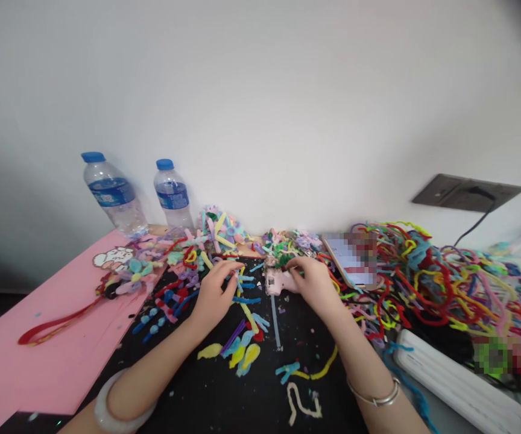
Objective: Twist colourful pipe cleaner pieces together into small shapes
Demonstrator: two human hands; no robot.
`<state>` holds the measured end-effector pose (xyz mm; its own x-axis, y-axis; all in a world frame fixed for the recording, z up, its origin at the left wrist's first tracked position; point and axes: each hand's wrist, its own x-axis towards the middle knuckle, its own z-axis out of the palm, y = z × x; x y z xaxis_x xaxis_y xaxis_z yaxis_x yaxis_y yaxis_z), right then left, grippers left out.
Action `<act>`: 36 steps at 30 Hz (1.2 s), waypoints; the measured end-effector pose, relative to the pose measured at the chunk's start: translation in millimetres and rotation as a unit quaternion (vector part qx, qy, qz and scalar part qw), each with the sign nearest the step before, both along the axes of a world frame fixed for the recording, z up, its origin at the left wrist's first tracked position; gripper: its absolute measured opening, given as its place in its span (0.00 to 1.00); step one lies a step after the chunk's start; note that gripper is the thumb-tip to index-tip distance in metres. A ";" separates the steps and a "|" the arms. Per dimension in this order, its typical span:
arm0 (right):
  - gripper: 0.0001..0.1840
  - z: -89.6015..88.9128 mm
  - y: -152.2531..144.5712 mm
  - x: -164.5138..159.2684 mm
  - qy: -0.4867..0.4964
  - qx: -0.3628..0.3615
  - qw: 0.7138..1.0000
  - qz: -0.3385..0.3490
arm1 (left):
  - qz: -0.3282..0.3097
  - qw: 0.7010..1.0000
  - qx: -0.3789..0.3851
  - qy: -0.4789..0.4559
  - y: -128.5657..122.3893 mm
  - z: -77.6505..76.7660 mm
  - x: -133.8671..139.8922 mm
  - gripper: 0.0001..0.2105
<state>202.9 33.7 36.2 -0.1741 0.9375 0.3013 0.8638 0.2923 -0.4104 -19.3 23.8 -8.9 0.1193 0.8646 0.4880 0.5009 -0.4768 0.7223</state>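
Black mat (224, 398); white wall (260, 90)

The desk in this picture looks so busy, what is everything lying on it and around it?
water bottles: two, clear with blue caps, back left against the wall
pink sheet: one, left side of the desk
black mat: one, centre, under the hands
fuzzy craft wires: a big tangled pile, mixed colours, right; cut pieces scattered on the mat
wire flowers: several, pastel, at the back
glue gun: one, pink, centre
phone: one, propped right of centre
wall socket: one, dark, right wall, cable plugged in
white case: one, lower right
left hand: bangle on wrist, fingers on a wire piece
right hand: bracelet on wrist, resting on the glue gun
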 end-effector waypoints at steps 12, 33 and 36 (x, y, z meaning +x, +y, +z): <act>0.08 -12.9 40.7 28.2 -0.050 -0.019 0.990 -0.128 | -0.002 1.000 -0.009 0.001 -0.8 -0.6 1.4 0.11; 0.08 -1.9 51.8 25.3 0.311 0.136 0.925 -0.170 | -0.019 1.000 -0.012 -0.020 -2.3 1.1 3.1 0.10; 0.09 2.7 59.9 31.7 0.385 0.104 0.903 -0.161 | -0.011 1.000 -0.014 -0.023 -2.2 2.5 2.0 0.10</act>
